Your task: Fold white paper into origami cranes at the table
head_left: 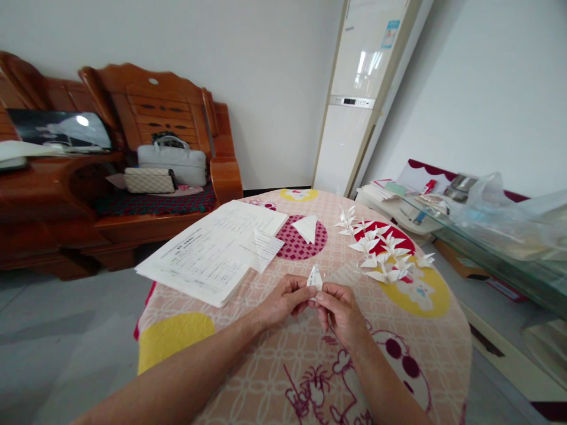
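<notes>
A small folded piece of printed white paper [315, 278] is pinched between my two hands above the middle of the round table. My left hand [291, 295] grips its lower left edge with thumb and fingers. My right hand [339, 304] holds the lower right edge the same way, and the thumbs nearly meet. The paper's pointed tip faces away from me; its lower end is hidden by my fingers. To the right lie several white folded paper cranes [384, 249]. Beyond my hands are folded paper triangles [307, 226].
A patterned cloth [248, 366] covers the table. Printed sheets [199, 248] lie stacked at the left, a loose square sheet [262, 249] overlapping them. A glass-topped stand [487, 242] with a plastic bag [491, 206] stands right; a wooden bench [159, 112] with bags is at the left.
</notes>
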### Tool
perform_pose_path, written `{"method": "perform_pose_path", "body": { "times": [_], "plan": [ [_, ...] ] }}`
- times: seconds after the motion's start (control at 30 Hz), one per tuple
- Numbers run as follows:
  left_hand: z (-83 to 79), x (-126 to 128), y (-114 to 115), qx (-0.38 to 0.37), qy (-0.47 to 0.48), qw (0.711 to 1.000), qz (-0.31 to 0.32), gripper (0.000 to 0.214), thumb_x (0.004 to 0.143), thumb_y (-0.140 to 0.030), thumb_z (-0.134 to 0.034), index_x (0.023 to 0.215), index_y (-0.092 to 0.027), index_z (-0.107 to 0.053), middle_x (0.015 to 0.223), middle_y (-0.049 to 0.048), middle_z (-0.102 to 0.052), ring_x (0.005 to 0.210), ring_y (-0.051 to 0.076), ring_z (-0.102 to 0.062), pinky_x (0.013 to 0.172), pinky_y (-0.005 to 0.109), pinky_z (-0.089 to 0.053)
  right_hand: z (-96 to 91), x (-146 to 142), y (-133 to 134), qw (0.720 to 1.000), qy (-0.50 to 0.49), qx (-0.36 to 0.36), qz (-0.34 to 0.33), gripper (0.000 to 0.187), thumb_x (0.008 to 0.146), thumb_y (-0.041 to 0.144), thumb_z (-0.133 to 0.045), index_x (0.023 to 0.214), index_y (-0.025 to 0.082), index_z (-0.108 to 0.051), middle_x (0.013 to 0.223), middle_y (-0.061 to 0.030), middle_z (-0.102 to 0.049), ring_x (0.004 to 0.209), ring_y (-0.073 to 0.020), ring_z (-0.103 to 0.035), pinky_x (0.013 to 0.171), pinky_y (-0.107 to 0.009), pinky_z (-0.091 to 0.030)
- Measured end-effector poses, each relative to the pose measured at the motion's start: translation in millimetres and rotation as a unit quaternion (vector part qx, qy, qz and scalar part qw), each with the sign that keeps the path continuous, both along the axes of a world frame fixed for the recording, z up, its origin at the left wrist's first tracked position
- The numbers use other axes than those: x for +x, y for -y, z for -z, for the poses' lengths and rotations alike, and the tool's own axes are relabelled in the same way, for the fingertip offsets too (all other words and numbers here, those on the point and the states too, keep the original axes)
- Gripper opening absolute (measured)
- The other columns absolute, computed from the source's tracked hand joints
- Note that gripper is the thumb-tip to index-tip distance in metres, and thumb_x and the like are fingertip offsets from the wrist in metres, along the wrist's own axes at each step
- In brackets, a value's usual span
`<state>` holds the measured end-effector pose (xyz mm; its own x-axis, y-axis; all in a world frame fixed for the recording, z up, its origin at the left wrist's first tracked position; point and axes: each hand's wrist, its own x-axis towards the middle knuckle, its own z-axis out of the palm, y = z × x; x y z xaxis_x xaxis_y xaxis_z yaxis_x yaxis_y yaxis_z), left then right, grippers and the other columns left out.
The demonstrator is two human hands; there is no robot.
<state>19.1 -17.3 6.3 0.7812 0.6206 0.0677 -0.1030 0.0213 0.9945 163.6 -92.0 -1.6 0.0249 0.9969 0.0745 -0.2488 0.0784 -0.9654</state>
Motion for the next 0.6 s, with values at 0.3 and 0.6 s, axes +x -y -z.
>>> {"method": "perform_pose_path", "body": {
  "times": [0.3,0.6],
  "plan": [
    [-10.2,-4.2,2.0,0.001,0.003,1.0,0.011,0.043,0.085,-0.048,-0.056,0.065,-0.01,-0.057,0.043,-0.0056,-0.041,0.037,0.003,-0.028,0.038,0.019,-0.018,2.2,-0.2,-2.6,0.999,-0.028,0.002,-0.023,0.025,0.082,0.035,-0.063,0.068,0.014,-0.063,0.043,0.0044,-0.052,0.03,-0.0062,-0.04,0.034,-0.018,-0.029],
    [-2.1,2.8,0.8,0.014,0.009,1.0,-0.012,0.042,0.087,-0.051,-0.054,0.072,-0.011,-0.056,0.048,-0.005,-0.045,0.04,0.004,-0.034,0.04,0.017,-0.025,-0.9,-5.0,-1.2,0.998,-0.015,0.012,0.057,0.03,0.083,0.038,-0.063,0.064,0.016,-0.057,0.042,0.008,-0.043,0.03,-0.0055,-0.038,0.032,-0.017,-0.028]
  ]
}}
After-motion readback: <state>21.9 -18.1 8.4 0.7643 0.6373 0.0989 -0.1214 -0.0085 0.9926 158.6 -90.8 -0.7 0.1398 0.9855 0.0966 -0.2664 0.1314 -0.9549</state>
